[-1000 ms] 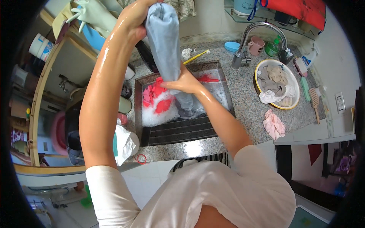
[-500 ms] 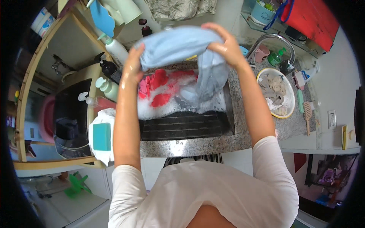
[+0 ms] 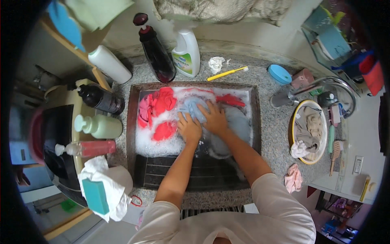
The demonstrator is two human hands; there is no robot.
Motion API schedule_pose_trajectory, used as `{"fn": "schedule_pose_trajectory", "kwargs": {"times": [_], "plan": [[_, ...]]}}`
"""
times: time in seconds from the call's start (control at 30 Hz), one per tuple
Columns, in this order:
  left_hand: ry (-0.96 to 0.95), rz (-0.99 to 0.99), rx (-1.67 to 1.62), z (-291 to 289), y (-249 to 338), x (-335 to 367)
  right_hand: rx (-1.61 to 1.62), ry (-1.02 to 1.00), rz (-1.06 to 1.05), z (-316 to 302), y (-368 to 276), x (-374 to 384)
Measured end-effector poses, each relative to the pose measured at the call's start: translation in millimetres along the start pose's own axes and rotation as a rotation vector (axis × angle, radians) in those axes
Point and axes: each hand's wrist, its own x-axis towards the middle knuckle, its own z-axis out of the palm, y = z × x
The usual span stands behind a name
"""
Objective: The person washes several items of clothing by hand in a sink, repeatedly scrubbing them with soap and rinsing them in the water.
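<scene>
Soapy water fills the dark sink. In its foam lies a pale blue garment, with a greyish-blue part spread under the water at the right. My left hand presses on the garment's near edge, fingers apart. Just to its right and a little farther off, my right hand lies on the same cloth with its fingers spread. Red clothes float at the sink's left side, and a smaller red piece shows at the far right. The fingertips are partly sunk in cloth and foam.
Pump bottles line the left counter, beside a tissue roll with a teal sponge. Behind the sink are a dark bottle, a white jug and a yellow toothbrush. Rightward stand the faucet and a clothes-filled basin.
Both hands have come down from above the sink, bringing the pale blue garment into the foamy water. They have let go of its raised ends and now rest on it.
</scene>
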Motion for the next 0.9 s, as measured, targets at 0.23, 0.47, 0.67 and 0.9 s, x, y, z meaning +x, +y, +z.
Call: {"fn": "schedule_pose_trajectory", "kwargs": {"times": [0.23,0.47,0.67,0.9], "plan": [[-0.750,0.079,0.296,-45,32,33,0.190,-0.430,0.164,66,26,12],[-0.609,-0.133,-0.832,-5,-37,41,0.401,-0.478,0.267,73,18,19],[-0.967,-0.532,-1.940,-53,-28,62,0.604,0.265,-0.230,-92,-79,1],[-0.922,-0.623,-1.947,-27,-41,36,0.691,0.284,-0.226,-77,-96,1]]}}
